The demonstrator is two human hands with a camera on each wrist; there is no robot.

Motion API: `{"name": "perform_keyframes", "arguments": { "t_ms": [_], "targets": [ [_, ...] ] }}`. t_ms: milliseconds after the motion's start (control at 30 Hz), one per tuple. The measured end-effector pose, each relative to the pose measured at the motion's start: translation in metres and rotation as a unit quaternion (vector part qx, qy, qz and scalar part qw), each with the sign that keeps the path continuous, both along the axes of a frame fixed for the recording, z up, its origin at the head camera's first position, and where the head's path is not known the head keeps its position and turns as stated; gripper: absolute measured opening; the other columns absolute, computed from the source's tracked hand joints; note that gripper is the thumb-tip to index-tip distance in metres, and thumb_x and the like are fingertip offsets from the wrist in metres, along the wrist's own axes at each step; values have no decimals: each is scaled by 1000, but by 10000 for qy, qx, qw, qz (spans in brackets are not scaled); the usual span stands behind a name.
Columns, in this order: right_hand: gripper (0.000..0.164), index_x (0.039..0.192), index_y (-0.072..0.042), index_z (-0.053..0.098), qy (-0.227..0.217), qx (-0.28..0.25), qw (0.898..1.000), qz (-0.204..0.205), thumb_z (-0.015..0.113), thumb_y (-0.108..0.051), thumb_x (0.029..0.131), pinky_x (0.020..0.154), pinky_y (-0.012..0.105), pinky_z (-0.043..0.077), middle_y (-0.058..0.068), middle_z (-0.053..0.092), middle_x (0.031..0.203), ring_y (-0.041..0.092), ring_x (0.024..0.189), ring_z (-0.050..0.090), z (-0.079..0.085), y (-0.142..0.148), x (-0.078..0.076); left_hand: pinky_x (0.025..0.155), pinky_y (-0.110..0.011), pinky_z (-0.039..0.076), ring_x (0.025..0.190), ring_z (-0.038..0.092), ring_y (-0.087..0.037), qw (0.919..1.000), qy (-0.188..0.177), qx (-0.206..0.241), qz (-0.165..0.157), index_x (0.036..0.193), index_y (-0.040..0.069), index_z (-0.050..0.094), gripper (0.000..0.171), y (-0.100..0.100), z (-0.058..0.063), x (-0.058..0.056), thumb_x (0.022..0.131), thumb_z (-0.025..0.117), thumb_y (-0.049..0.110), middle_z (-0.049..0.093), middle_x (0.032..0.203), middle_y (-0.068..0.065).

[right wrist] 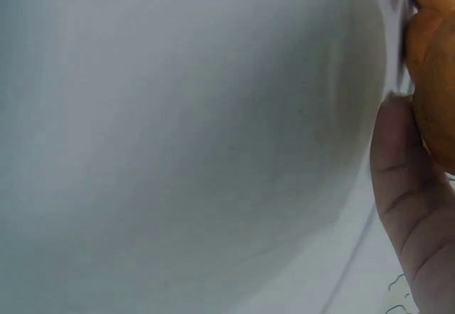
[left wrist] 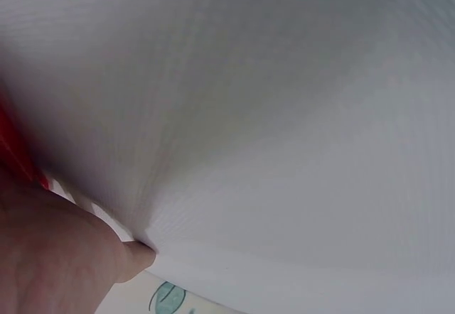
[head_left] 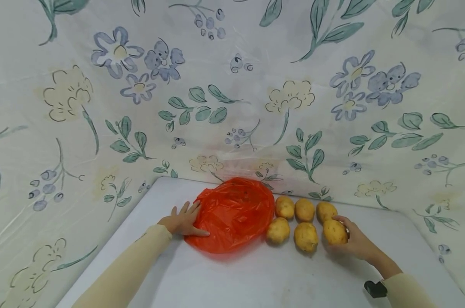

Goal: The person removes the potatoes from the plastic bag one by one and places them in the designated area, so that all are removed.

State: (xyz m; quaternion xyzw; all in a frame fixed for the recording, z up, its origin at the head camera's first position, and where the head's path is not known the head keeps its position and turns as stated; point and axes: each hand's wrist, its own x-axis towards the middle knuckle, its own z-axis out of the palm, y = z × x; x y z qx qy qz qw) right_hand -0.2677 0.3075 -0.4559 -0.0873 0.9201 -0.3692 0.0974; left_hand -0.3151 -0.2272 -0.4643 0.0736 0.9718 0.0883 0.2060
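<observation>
A crumpled red plastic bag point(head_left: 232, 216) lies on the white table. At its left edge rests my left hand point(head_left: 183, 221), fingers spread and thumb along the front of the bag. In the left wrist view a bit of the red bag point(left wrist: 13, 147) shows beside the hand point(left wrist: 60, 257). My right hand point(head_left: 357, 244) grips the front right potato point(head_left: 335, 232), thumb and fingers round its right side. Right behind it sits another potato point(head_left: 326, 210). In the right wrist view a finger point(right wrist: 402, 179) presses along the held potato point(right wrist: 437, 97).
More potatoes stand in two short rows right of the bag, among them a back one point(head_left: 305, 210) and a front one point(head_left: 306, 237). Flower-patterned sheeting point(head_left: 232, 107) hangs behind the white table point(head_left: 263, 278). A black band piece point(head_left: 376, 289) sits at the right wrist.
</observation>
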Motion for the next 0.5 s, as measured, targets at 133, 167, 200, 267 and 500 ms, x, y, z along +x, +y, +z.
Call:
{"name": "perform_keyframes", "arguments": {
  "t_ms": [133,167,200,267,500],
  "targets": [
    [101,151,-4,25,2,230,9997,-68,85,-35,75,96,63,45,35,31,146,52,126,44,-4,3,3,115,-71,5,150,6,-46,10000,10,-10,-18,159,11,19,119,3,1,-2,72,66,76,14,166,-14],
    [102,151,-4,25,-15,262,9996,-83,85,-35,75,97,63,44,35,32,147,52,127,43,-5,2,3,115,-71,5,150,7,-46,10000,19,-14,-19,159,11,19,118,3,1,-2,72,67,76,14,166,-14],
    [103,151,-3,25,-51,279,9996,-93,85,-36,74,97,63,45,35,32,147,52,127,44,-7,2,2,115,-71,6,150,6,-46,10000,25,12,-17,159,11,19,118,3,1,-3,72,67,76,15,166,-14],
    [104,151,-3,24,-96,267,9996,-83,86,-36,74,98,63,44,35,32,148,52,128,44,-9,2,0,115,-71,6,150,6,-46,10000,38,82,-8,159,12,20,118,3,1,-4,71,68,75,15,166,-14],
    [105,151,-2,26,110,432,9990,57,86,-38,73,99,66,41,34,35,146,52,129,43,-16,-1,-7,114,-72,11,148,14,-48,9983,222,527,-74,157,8,22,118,-3,1,-9,70,74,70,25,162,-16]
  ]
}}
